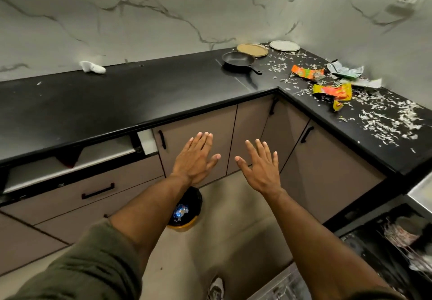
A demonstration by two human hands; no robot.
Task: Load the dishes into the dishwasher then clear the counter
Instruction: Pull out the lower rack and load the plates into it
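Observation:
My left hand [195, 158] and my right hand [260, 166] are held out flat in front of the cabinets, fingers straight, holding nothing. In the far corner of the black counter [145, 96] sit a black frying pan [238, 60], a tan plate [252, 49] and a white plate [284, 45]. Orange snack wrappers [332, 92] and silver wrappers [346, 70] lie on the right counter among scattered white scraps [385, 117]. The dishwasher [397, 241] stands open at the lower right, with a loaded rack showing.
A crumpled white cloth [92, 67] lies at the back of the left counter. On the floor under my left forearm stands a small black-lined bin [185, 211] with a wrapper inside. A drawer [70, 164] under the left counter is partly open. Cabinet doors [198, 136] face me.

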